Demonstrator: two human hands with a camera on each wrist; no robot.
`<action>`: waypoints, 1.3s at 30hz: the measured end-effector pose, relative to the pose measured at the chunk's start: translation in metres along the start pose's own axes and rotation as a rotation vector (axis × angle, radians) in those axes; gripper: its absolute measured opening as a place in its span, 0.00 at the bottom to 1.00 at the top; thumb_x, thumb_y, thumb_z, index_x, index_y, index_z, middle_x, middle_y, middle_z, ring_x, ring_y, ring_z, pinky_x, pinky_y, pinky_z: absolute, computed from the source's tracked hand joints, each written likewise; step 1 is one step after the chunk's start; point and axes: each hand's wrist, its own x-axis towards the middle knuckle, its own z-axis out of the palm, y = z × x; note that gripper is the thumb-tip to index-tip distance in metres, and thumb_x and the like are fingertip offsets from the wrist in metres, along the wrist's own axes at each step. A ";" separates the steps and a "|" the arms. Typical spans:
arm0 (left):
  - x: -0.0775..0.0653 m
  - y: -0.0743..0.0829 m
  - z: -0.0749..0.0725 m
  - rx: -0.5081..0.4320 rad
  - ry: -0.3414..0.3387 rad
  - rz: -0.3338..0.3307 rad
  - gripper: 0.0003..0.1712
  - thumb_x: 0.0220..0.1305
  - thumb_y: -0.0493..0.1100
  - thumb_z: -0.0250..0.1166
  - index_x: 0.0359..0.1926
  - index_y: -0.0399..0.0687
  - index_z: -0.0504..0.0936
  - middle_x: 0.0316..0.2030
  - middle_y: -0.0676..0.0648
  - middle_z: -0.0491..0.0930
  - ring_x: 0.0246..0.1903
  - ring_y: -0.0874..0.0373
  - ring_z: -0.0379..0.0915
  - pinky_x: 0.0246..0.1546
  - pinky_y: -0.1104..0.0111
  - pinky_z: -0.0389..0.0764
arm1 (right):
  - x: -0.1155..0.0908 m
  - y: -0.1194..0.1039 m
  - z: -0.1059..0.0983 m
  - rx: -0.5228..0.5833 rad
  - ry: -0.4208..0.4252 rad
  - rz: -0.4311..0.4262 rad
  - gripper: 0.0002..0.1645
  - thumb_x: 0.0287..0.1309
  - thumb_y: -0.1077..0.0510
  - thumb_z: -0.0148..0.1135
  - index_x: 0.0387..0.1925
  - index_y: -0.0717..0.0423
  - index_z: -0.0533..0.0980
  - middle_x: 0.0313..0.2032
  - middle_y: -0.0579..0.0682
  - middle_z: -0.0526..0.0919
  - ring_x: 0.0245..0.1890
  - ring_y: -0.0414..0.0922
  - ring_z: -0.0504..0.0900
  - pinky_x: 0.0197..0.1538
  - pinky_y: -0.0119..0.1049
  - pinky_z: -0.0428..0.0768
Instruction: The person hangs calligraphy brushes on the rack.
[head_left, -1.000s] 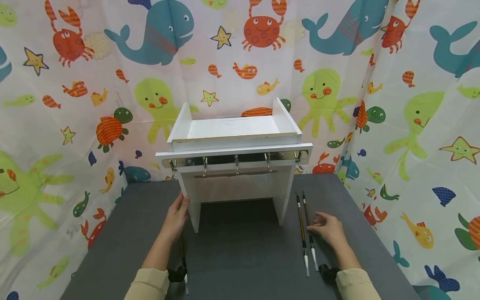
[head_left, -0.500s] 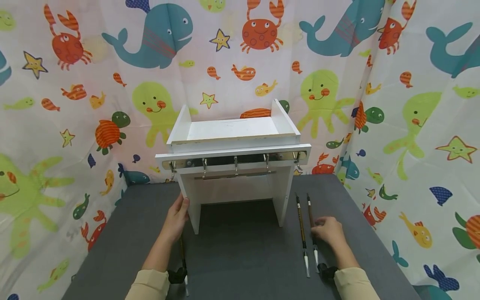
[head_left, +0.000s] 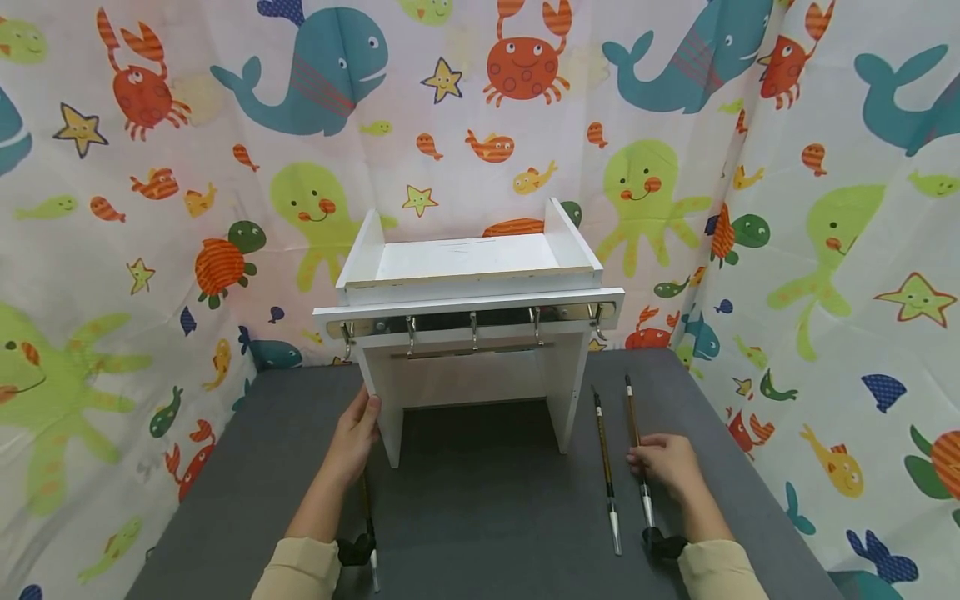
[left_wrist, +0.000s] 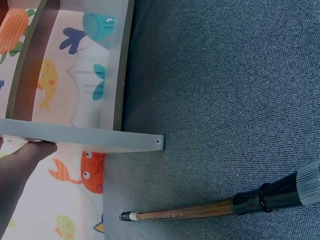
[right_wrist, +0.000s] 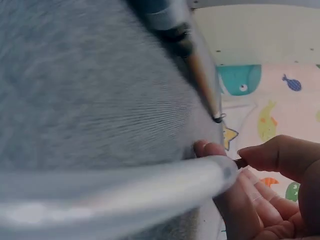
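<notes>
On the table (head_left: 480,533) lie two brushes (head_left: 604,452); left hand (head_left: 356,437) grips one five-hooked rack (head_left: 468,302), right hand (head_left: 667,460) pinches a third brush (head_left: 633,417).

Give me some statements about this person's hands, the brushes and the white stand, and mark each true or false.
1. The left hand touches the white panelled stand. True.
2. The right hand holds nothing. False: it pinches a slim brown-handled, white-tipped brush.
3. Another brown-handled brush lies on the grey textured table, left of the pinched one. True.
4. A brush hangs from the silvery metal hooks. False: no brush hangs there.
5. Colourful sea creatures decorate the pale backdrop behind the stand. True.
</notes>
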 end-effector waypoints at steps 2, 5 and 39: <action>-0.001 0.000 0.000 0.004 0.010 -0.003 0.36 0.80 0.58 0.44 0.81 0.58 0.47 0.78 0.38 0.52 0.74 0.35 0.52 0.64 0.33 0.64 | -0.001 -0.003 -0.001 0.052 -0.019 0.003 0.26 0.67 0.64 0.61 0.61 0.77 0.69 0.40 0.62 0.88 0.35 0.47 0.89 0.37 0.39 0.87; -0.001 0.001 0.000 -0.006 0.009 -0.001 0.36 0.80 0.57 0.44 0.81 0.58 0.47 0.78 0.38 0.52 0.74 0.35 0.52 0.64 0.33 0.63 | -0.003 -0.007 -0.003 0.074 -0.027 0.012 0.30 0.67 0.64 0.62 0.65 0.75 0.67 0.42 0.60 0.89 0.37 0.48 0.89 0.37 0.37 0.87; 0.001 -0.004 -0.001 -0.022 0.003 0.018 0.37 0.79 0.60 0.45 0.81 0.59 0.47 0.79 0.39 0.49 0.74 0.34 0.52 0.63 0.32 0.64 | -0.054 -0.069 0.009 0.075 0.166 -0.292 0.24 0.66 0.51 0.67 0.55 0.65 0.78 0.47 0.62 0.88 0.41 0.44 0.90 0.40 0.31 0.86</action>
